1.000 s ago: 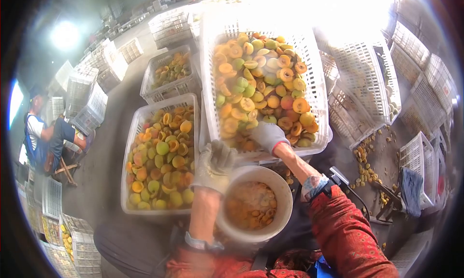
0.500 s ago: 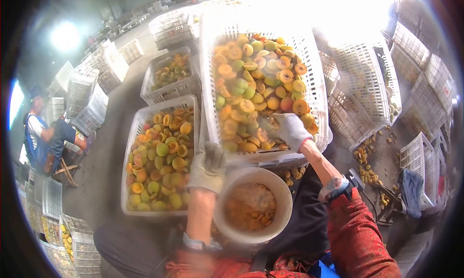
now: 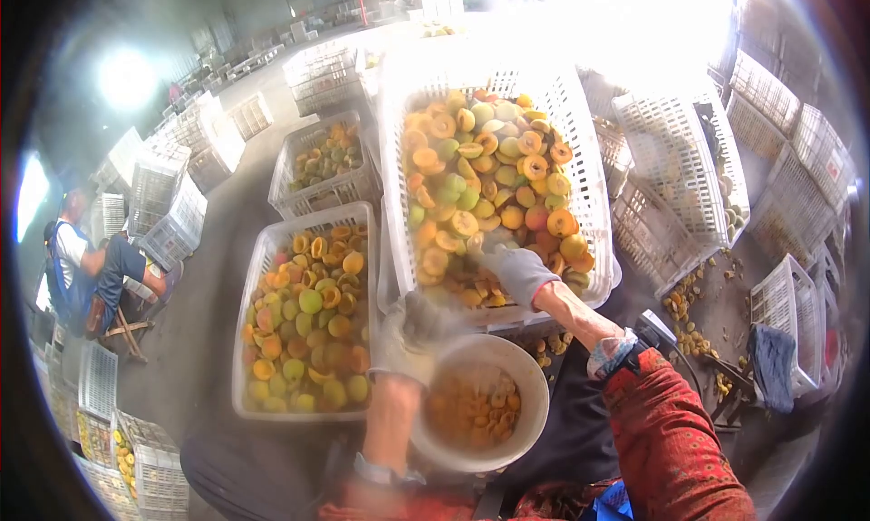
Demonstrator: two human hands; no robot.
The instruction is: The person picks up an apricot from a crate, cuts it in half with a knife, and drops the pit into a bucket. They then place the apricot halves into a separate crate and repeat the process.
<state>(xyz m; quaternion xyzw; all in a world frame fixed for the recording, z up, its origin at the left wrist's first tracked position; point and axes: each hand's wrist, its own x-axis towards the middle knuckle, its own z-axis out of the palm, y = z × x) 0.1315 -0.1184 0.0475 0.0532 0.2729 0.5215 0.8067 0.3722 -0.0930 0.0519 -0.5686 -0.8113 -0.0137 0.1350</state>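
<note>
My right hand (image 3: 517, 272), in a pale glove, reaches into the near side of a large white crate (image 3: 594, 195) of halved apricots (image 3: 512, 190). Its fingers touch the fruit, but haze and motion hide their tips. My left hand (image 3: 412, 335), also gloved, hangs at the crate's near left corner, above the rim of a white bucket (image 3: 535, 385). It is smeared by motion, so its fingers and anything in them cannot be made out. Inside the bucket lie small brownish-orange pieces (image 3: 489, 412), perhaps pits.
Left of the big crate stands a white crate (image 3: 241, 340) full of apricot halves, with a smaller filled crate (image 3: 274, 181) behind it. Stacked crates (image 3: 666, 213) rise on the right, with fruit bits (image 3: 689, 340) on the floor. A seated person (image 3: 77, 267) is at far left.
My right hand has moved toward me and slightly left over the fruit. My left hand has shifted down and right, toward the bucket. The view has tilted slightly.
</note>
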